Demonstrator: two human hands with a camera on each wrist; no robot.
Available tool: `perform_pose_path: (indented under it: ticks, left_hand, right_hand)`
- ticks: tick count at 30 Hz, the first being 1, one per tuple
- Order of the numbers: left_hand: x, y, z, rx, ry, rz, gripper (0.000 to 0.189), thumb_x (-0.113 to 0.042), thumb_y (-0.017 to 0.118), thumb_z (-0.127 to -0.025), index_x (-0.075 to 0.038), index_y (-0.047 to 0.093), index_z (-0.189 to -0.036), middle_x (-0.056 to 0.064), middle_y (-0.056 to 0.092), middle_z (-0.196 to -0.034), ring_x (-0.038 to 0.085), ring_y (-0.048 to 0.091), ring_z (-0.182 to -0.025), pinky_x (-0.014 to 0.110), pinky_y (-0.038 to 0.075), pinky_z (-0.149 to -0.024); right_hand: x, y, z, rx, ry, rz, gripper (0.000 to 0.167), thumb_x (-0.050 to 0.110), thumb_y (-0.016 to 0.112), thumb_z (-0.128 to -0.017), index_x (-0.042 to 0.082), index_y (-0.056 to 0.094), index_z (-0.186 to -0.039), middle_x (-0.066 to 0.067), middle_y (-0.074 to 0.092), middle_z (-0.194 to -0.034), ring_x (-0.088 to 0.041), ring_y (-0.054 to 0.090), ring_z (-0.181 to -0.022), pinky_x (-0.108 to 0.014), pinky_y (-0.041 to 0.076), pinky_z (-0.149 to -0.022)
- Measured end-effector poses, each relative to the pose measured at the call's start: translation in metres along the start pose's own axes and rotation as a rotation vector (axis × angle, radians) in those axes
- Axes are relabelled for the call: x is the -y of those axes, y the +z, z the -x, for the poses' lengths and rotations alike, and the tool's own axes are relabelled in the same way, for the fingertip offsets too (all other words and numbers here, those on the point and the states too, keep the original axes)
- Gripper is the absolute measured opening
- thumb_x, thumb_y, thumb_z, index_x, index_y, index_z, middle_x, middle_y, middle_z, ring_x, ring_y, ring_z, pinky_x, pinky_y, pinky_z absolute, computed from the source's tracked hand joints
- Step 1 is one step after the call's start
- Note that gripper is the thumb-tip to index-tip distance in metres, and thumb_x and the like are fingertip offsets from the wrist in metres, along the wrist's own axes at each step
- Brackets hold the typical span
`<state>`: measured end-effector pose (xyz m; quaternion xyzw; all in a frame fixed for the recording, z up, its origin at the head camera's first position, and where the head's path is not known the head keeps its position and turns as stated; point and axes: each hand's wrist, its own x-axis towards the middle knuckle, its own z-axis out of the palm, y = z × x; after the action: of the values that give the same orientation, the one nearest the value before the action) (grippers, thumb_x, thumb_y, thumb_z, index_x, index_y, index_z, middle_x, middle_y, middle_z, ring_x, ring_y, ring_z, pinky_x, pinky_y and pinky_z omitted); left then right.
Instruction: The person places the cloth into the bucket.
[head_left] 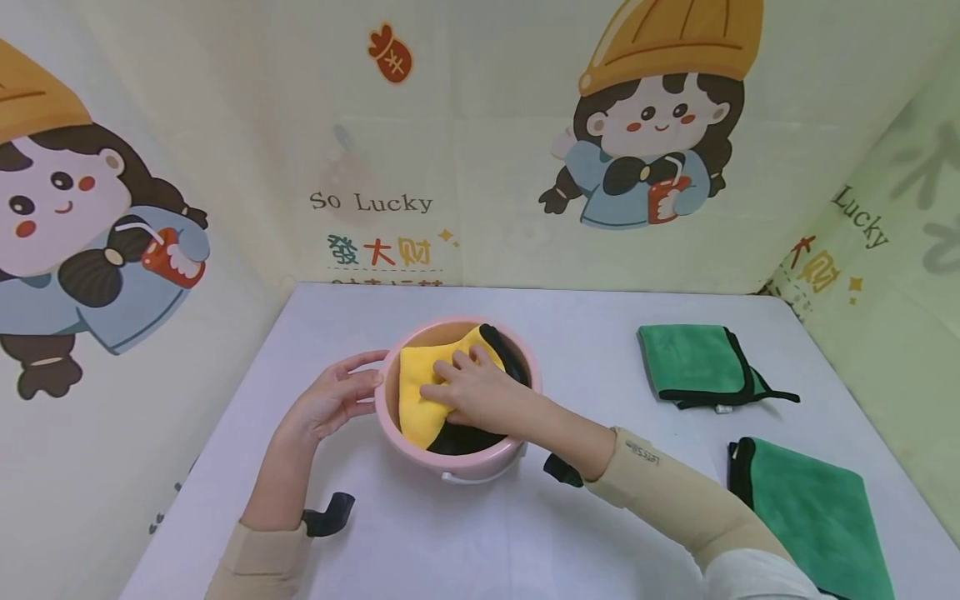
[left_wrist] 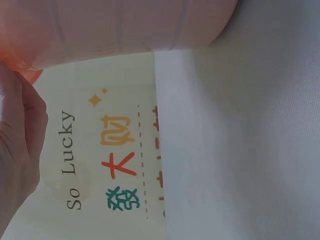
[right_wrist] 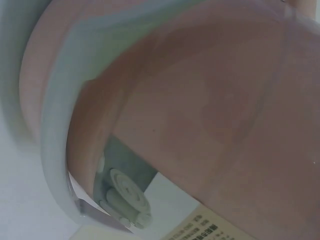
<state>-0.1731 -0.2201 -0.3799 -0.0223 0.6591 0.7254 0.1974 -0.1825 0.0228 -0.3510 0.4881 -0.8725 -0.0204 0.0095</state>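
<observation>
A pink bucket (head_left: 388, 417) stands on the table with a folded yellow cloth (head_left: 420, 367), black along its edges and underside, lying inside it. My right hand (head_left: 483, 392) reaches over the rim, spread fingers pressing on the yellow cloth and denting it. At the bucket's left side my left hand (head_left: 341, 396) touches the outside of the rim with extended fingers. The left wrist view shows the left hand (left_wrist: 20, 130) beside the bucket wall (left_wrist: 125, 25). In the right wrist view only the bucket's outer wall (right_wrist: 200, 100) and its pale handle (right_wrist: 57, 120) show; the right hand is out of sight.
Two green cloths with black edging lie on the right: a smaller folded one (head_left: 693, 360) at the back and a larger one (head_left: 813, 508) nearer me. The bucket's white handle (head_left: 480, 478) hangs at its front. Printed curtains (head_left: 495, 167) stand behind the table (head_left: 585, 317).
</observation>
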Motion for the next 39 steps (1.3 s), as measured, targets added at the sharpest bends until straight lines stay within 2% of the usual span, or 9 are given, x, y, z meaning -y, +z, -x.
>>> perform_pose_path:
  ticks: [3,10,13,22,27,30,33,39]
  left_hand:
    - [0.0,0.0,0.0,0.007,0.005,0.005,0.059,-0.015,0.061,-0.087,-0.004,0.033,-0.138,-0.001,0.063,-0.105,0.017,0.065,-0.092,0.031,0.053,-0.079]
    - [0.001,-0.001,-0.001,0.023,0.02,0.012,0.056,-0.011,0.058,-0.089,-0.001,0.032,-0.137,0.0,0.064,-0.101,0.016,0.065,-0.089,0.031,0.053,-0.077]
    - [0.001,-0.001,-0.001,0.027,0.021,0.015,0.056,-0.011,0.058,-0.089,-0.001,0.031,-0.137,0.0,0.064,-0.101,0.016,0.065,-0.088,0.031,0.054,-0.077]
    - [0.003,-0.001,-0.002,0.018,0.025,0.016,0.055,-0.01,0.058,-0.088,-0.001,0.032,-0.136,0.0,0.065,-0.099,0.016,0.065,-0.088,0.031,0.054,-0.076]
    - [0.004,-0.002,-0.002,0.019,0.03,0.014,0.055,-0.01,0.058,-0.088,-0.001,0.032,-0.136,0.0,0.065,-0.099,0.016,0.065,-0.088,0.031,0.054,-0.076]
    - [0.004,-0.001,-0.002,0.025,0.034,0.019,0.055,-0.01,0.058,-0.089,-0.001,0.032,-0.136,0.0,0.065,-0.1,0.016,0.065,-0.089,0.031,0.054,-0.077]
    - [0.004,-0.001,-0.002,0.034,0.037,0.02,0.054,-0.01,0.057,-0.089,-0.001,0.032,-0.136,0.0,0.064,-0.101,0.016,0.065,-0.089,0.031,0.053,-0.077]
    - [0.006,-0.002,-0.002,0.045,0.049,0.026,0.054,-0.01,0.057,-0.089,0.0,0.032,-0.136,0.0,0.065,-0.101,0.016,0.065,-0.089,0.031,0.054,-0.077]
  right_hand:
    - [0.0,0.003,-0.001,0.025,0.0,-0.006,0.038,0.034,0.06,-0.087,0.03,0.051,-0.124,0.0,0.049,-0.111,-0.02,0.042,-0.101,-0.041,0.035,-0.089]
    - [0.002,0.007,-0.005,0.137,0.039,-0.042,0.046,0.033,0.063,-0.085,0.031,0.048,-0.128,0.0,0.049,-0.118,-0.02,0.04,-0.108,-0.045,0.033,-0.097]
    - [0.003,0.008,-0.006,0.169,0.048,-0.045,0.048,0.032,0.064,-0.084,0.031,0.047,-0.129,0.0,0.049,-0.118,-0.019,0.039,-0.108,-0.043,0.033,-0.097]
    - [0.004,0.012,-0.006,0.251,0.042,0.022,0.053,0.032,0.065,-0.084,0.029,0.045,-0.132,0.001,0.048,-0.119,-0.018,0.039,-0.106,-0.036,0.035,-0.095]
    - [0.003,0.012,-0.006,0.258,0.047,0.008,0.053,0.032,0.065,-0.084,0.028,0.045,-0.132,0.001,0.049,-0.121,-0.019,0.041,-0.107,-0.037,0.035,-0.096]
    - [0.0,0.011,-0.004,0.21,0.04,-0.018,0.05,0.034,0.065,-0.084,0.029,0.046,-0.13,0.001,0.049,-0.12,-0.019,0.041,-0.107,-0.037,0.035,-0.095]
    - [-0.004,0.007,0.002,0.11,0.046,-0.063,0.048,0.035,0.063,-0.085,0.03,0.046,-0.129,0.002,0.05,-0.119,-0.018,0.042,-0.109,-0.039,0.034,-0.095]
    - [-0.016,-0.007,0.039,-0.249,0.125,-0.088,0.046,0.031,0.063,-0.086,0.021,0.046,-0.127,-0.003,0.048,-0.123,-0.021,0.043,-0.114,-0.044,0.033,-0.098]
